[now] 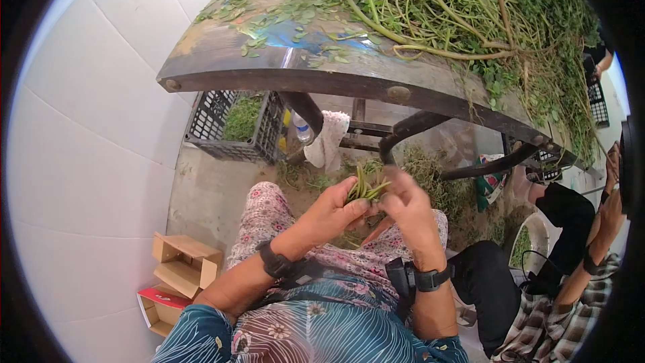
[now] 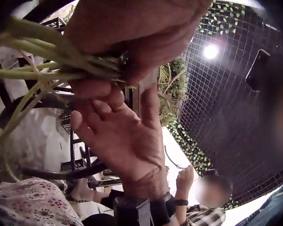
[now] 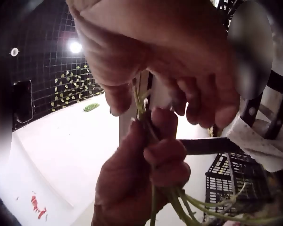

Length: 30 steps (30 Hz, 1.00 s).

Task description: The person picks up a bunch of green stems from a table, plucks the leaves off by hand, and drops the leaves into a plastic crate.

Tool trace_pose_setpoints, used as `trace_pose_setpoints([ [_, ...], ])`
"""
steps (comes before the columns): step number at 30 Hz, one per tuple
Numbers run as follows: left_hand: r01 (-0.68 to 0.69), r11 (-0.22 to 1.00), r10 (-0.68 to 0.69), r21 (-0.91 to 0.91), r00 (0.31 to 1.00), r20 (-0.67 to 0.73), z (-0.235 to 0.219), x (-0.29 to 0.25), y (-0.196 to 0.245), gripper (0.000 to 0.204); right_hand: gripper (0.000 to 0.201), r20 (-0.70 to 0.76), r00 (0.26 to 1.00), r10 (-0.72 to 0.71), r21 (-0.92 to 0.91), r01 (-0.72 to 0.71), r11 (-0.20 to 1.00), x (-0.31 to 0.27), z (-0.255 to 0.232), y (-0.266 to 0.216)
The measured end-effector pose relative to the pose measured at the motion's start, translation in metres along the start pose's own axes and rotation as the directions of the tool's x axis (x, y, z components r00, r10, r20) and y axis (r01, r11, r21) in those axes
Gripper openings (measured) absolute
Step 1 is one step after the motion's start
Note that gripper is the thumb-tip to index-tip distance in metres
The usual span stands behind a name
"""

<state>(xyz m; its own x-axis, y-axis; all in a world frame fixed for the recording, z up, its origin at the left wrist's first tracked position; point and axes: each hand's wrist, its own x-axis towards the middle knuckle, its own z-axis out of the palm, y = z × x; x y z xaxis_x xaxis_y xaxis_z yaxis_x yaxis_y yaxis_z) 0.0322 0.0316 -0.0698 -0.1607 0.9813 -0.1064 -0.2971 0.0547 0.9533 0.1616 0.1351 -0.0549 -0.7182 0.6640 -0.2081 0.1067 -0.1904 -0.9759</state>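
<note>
My left hand [image 1: 336,208] grips a small bunch of green stems [image 1: 363,190] over my lap, thumb pressed along it. In the left wrist view the stems [image 2: 47,52] stick out to the left of the curled fingers. My right hand [image 1: 408,207] is close beside the bunch and blurred in the head view. Its palm [image 2: 127,146] faces the left hand with thumb and fingers apart in the left wrist view. In the right wrist view the short stem ends [image 3: 140,101] stand up between the right thumb and fingers, which do not close on them.
A table [image 1: 269,60] heaped with leafy stems [image 1: 437,7] stands in front. Below it are a black crate [image 1: 232,128] with greens, a hanging cloth [image 1: 328,141] and plant scraps on the floor. Cardboard boxes [image 1: 185,262] lie at left; another person [image 1: 564,282] sits at right.
</note>
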Motion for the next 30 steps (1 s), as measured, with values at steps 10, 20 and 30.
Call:
trace_pose_setpoints([
  [10, 0.226, 0.964, -0.258, 0.141, 0.923, 0.284, 0.002, -0.007, 0.012, 0.019, 0.023, -0.124, 0.989, 0.078, 0.711, 0.034, 0.703, 0.011, 0.009, -0.003],
  [20, 0.3, 0.926, -0.352, 0.228, 0.905, 0.238, -0.019, -0.012, 0.013, 0.016, 0.026, -0.09, 0.991, -0.1, 0.996, 0.089, -0.016, 0.02, -0.067, -0.002],
  [30, 0.008, 0.526, 0.202, 0.851, 0.97, -0.134, -0.071, -0.009, -0.006, 0.024, 0.021, -0.19, 0.971, -0.143, 0.964, 0.212, 0.158, 0.011, -0.09, -0.014],
])
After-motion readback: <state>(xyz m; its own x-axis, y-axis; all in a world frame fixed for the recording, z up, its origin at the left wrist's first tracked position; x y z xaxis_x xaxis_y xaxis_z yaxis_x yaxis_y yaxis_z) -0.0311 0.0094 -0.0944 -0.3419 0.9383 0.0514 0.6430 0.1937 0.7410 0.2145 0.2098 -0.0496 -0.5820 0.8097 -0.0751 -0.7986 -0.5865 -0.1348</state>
